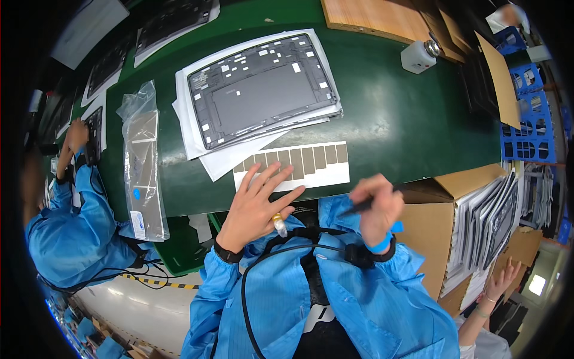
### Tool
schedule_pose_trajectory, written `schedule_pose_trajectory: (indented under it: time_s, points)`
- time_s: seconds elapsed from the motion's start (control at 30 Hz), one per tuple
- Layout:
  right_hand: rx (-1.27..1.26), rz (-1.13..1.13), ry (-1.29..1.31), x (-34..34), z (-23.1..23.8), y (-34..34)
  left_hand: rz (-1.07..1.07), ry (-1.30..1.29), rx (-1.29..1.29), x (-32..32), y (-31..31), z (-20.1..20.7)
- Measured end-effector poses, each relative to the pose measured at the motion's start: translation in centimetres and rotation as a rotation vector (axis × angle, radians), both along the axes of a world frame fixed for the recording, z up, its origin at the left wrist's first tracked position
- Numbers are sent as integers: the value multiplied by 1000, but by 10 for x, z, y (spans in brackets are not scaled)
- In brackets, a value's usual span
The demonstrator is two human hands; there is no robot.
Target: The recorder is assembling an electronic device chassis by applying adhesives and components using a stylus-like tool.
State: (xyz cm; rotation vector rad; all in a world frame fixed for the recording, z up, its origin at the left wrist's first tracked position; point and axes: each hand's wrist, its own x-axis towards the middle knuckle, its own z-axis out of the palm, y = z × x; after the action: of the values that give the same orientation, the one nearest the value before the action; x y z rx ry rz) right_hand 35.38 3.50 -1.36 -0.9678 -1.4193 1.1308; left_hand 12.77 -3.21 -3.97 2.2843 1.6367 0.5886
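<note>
My left hand (254,206) lies with fingers spread over a white backing sheet (329,175) at the table's near edge. Several grey-brown adhesive strips (315,160) sit in a row on that sheet, some partly covered by my fingers. A yellow band and a clear wrap are around my left thumb. To the right of the sheet, my right hand (379,206) is raised and closed around a slim black pointed tool (359,207), whose exact kind is blurred. Beyond the sheet, a dark tablet-like panel (263,99) with small white patches rests on stacked white sheets (209,163).
A clear plastic bag (143,179) of strips lies left. A white bottle (418,57) and wooden board (373,21) are far right. Near right stands a cardboard box (421,236) of panels. A co-worker (84,227) sits left; another person's hand (502,281) shows lower right.
</note>
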Motion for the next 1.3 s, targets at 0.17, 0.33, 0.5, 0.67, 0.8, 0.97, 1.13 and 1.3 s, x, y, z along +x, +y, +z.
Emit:
schedule_pose_trajectory:
  time_s: [0.17,0.33,0.5,0.67,0.8,0.97,1.13,1.3]
  points:
    - [-519,227,48,-15,-38,8,30,-35,-20,-3,-6,-13]
    - [-550,118,0,-21,-44,11,51,5,29,-1,-4,-20]
    - [-477,65,-35,-27,-48,7,57,-9,40,-1,-2,-21]
    - [-446,38,-58,-36,-48,5,53,-23,33,-2,-3,-20]
    - [-455,33,-64,-35,-49,4,55,-26,34,-3,-3,-20]
    - [-448,36,-82,-36,-49,5,58,-30,31,-2,-2,-21]
    - [-456,31,-95,-34,-48,6,59,-46,31,-2,-2,-21]
    - [-472,27,-79,-37,-46,5,62,-54,27,-3,-2,-19]
